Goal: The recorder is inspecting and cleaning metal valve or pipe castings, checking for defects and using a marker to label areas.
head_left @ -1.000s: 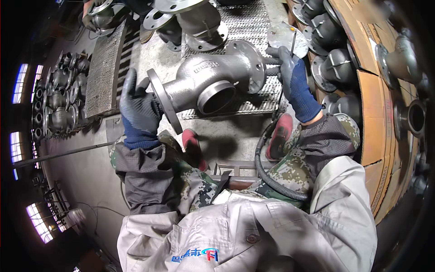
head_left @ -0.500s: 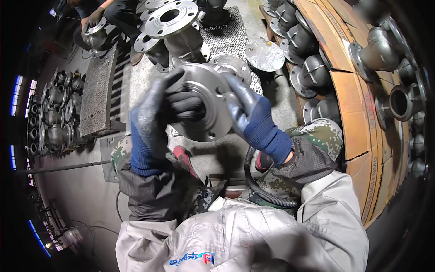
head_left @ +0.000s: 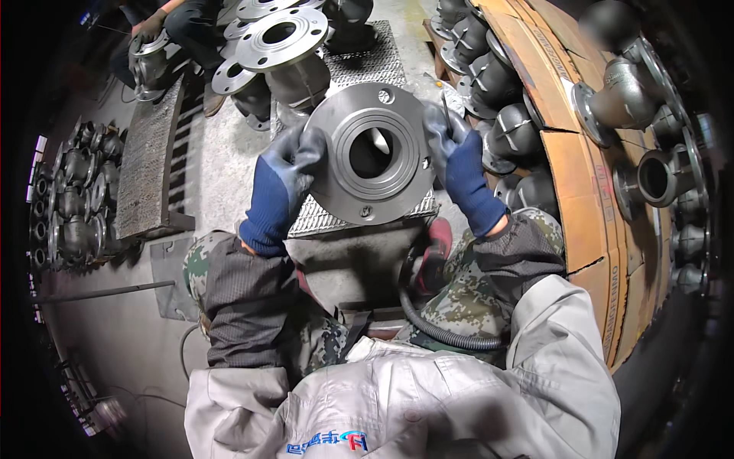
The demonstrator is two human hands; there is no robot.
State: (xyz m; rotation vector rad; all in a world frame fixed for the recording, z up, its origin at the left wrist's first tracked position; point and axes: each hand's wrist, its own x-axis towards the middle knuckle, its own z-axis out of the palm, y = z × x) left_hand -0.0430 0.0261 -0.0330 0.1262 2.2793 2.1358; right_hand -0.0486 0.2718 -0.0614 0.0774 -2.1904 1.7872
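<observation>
A round grey metal flange (head_left: pixel 330 174) with a wide central bore and bolt holes faces me, raised in front of my knees. My left hand (head_left: pixel 294 157), in a grey-coated blue glove, grips its left rim with the fingers bent. On the opposite rim, my right hand (head_left: pixel 453 141), gloved alike, holds the flange between thumb and fingers. Whatever lies behind the flange is hidden by its face. Beneath it is a patterned metal plate (head_left: pixel 325 219). Just beyond my left hand stands a flanged valve body (head_left: pixel 300 80) with its ring face up.
More valve bodies (head_left: pixel 514 131) line the right side beside cardboard sheets (head_left: pixel 569 172). A textured metal bench (head_left: pixel 149 157) stands left, with stacked castings (head_left: pixel 80 191) past it. At the far left, another person's gloved hand (head_left: pixel 149 27) rests on a casting. A ribbed hose (head_left: pixel 451 334) crosses my legs.
My left hand has come out of the bore to the flange's left rim. The flange has turned to face me more squarely and shifted right, with my right hand still at its right edge.
</observation>
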